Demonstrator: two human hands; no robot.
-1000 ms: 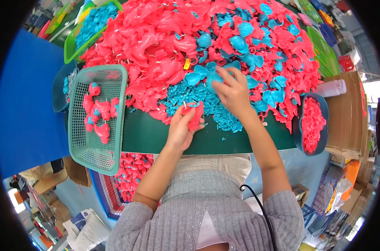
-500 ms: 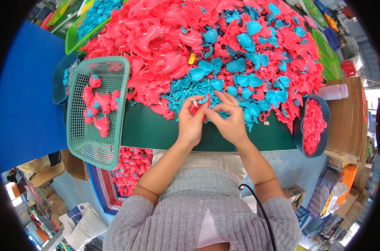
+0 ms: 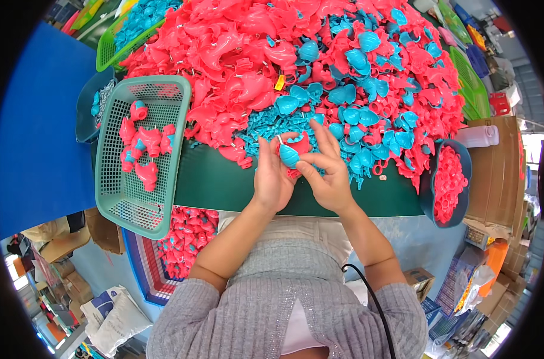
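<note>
Right grip (image 3: 330, 179): blue shell (image 3: 289, 157), between both grips, is pinched at its right edge, long axis roughly fore-aft; red part (image 3: 303, 143), just beyond, is cradled by left grip (image 3: 273, 183).

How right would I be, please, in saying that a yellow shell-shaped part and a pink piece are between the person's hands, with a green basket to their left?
The shell-shaped part between the left hand and right hand is blue, not yellow, as the head view shows. The pink piece is there too, and the green basket is to their left.
</note>
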